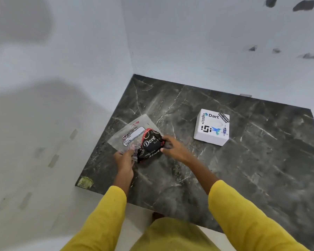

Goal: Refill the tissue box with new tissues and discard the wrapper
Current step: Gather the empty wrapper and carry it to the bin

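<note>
A clear plastic wrapper (132,131) with a white label lies on the dark marble slab (243,169). A black and red tissue pack (150,144) printed "Dove" sticks halfway out of its open end. My left hand (124,157) pinches the wrapper's near edge. My right hand (172,147) grips the right end of the tissue pack. The white square tissue box (212,126), covered with stickers, sits apart to the right with its round top slot facing up.
The marble slab sits in a corner between two white walls (188,42). A greenish sticker (84,182) marks the slab's near left corner. My yellow sleeves (105,214) fill the lower frame.
</note>
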